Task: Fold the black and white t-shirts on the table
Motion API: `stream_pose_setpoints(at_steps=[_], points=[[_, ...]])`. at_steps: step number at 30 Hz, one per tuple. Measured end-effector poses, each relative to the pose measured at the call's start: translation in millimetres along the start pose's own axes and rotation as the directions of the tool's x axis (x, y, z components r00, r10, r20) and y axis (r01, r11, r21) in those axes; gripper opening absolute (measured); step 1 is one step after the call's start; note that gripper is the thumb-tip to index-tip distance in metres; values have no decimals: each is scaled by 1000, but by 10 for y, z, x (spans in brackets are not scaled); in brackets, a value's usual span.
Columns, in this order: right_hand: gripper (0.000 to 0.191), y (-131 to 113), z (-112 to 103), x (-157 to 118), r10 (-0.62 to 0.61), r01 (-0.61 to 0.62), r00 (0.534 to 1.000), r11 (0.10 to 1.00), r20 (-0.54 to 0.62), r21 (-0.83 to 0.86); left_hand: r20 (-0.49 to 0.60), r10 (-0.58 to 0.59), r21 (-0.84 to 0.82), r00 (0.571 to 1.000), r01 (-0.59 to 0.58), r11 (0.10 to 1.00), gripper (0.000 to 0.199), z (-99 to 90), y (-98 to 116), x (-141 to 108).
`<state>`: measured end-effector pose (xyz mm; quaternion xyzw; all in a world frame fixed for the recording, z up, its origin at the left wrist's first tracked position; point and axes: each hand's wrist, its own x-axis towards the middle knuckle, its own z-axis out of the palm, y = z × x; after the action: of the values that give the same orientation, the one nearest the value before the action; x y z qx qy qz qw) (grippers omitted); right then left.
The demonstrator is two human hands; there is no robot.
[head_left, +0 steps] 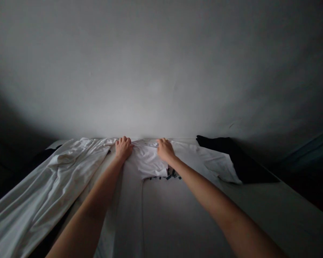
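Note:
A white T-shirt (183,211) lies spread on the flat surface before me, one short sleeve out to the right. Part of its fabric is folded over near the far edge, and a strip of dark print shows beside the fold. My left hand (123,147) is closed on the shirt at its far left, fingers curled down. To the right of it, my right hand (165,149) pinches the folded fabric of the same shirt. The fingertips of both hands are partly hidden.
Crumpled white cloth (54,186) covers the left side. A black garment (247,165) lies at the far right, partly under the sleeve. Behind the surface (282,218) rises a plain grey wall (156,71). Greenish fabric (309,150) hangs at the right edge.

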<state>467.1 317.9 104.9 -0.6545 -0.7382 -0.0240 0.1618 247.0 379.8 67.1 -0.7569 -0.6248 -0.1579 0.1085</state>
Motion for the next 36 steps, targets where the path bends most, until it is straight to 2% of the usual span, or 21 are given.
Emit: stream_pose_setpoints(at_steps=[2, 3, 5, 7, 9, 11, 15, 17, 19, 21, 23, 25, 26, 28, 29, 31, 34, 36], points=[[39, -389, 115, 43, -187, 181, 978, 981, 98, 66, 18, 22, -11, 1000, -21, 1000, 29, -9, -16, 8], [42, -569, 194, 66, -241, 228, 960, 969, 146, 98, 28, 31, -23, 999, -31, 999, 30, -7, -26, 13], [54, -840, 356, 98, -267, 236, 933, 960, 240, 151, 48, 36, -47, 998, -34, 998, 31, 7, -46, 21], [65, -949, 477, 91, -236, 182, 919, 964, 317, 191, 57, 16, -62, 998, -13, 998, 31, 33, -60, 26], [69, -894, 520, 35, -215, 145, 909, 966, 358, 212, 59, -14, -66, 998, 18, 998, 32, 62, -70, 27], [71, -722, 482, -59, -200, 129, 899, 971, 390, 202, 65, -31, -70, 997, 35, 997, 32, 82, -76, 29], [75, -295, 263, -289, -81, 34, 875, 994, 477, 106, 68, -3, -40, 998, 6, 999, 33, 27, -54, 29], [75, -122, 136, -408, 20, -45, 882, 998, 471, 43, 53, 43, 1, 998, -43, 999, 34, -52, -6, 14], [70, 19, 17, -526, 111, -121, 917, 993, 383, 3, 32, 98, 9, 995, -98, 995, 35, -130, 71, -28], [56, 144, -93, -637, 190, -199, 955, 980, 228, 19, 9, 129, -51, 992, -128, 990, 35, -163, 159, -110], [37, 257, -188, -736, 267, -277, 958, 956, 104, 97, -16, 158, -148, 987, -159, 976, 37, -127, 230, -237], [21, 343, -261, -821, 328, -355, 932, 911, 152, 210, -56, 210, -226, 976, -217, 950, 40, -32, 265, -399], [22, 370, -284, -862, 342, -393, 914, 880, 220, 266, -80, 241, -248, 967, -254, 935, 41, 24, 269, -487], [36, 382, -297, -945, 334, -448, 880, 823, 339, 351, -113, 280, -272, 953, -301, 914, 43, 126, 263, -658], [43, 370, -286, -990, 323, -456, 873, 807, 366, 376, -111, 279, -281, 954, -299, 912, 44, 163, 259, -736], [48, 321, -233, -1082, 282, -415, 896, 807, 344, 420, -78, 245, -289, 966, -257, 922, 46, 200, 266, -866], [36, 236, -101, -1189, 214, -277, 960, 822, 181, 497, -18, 197, -263, 980, -195, 945, 48, 180, 320, -988], [34, 195, -18, -1209, 206, -196, 978, 838, 38, 510, -4, 187, -237, 982, -182, 954, 50, 144, 370, -1027]])
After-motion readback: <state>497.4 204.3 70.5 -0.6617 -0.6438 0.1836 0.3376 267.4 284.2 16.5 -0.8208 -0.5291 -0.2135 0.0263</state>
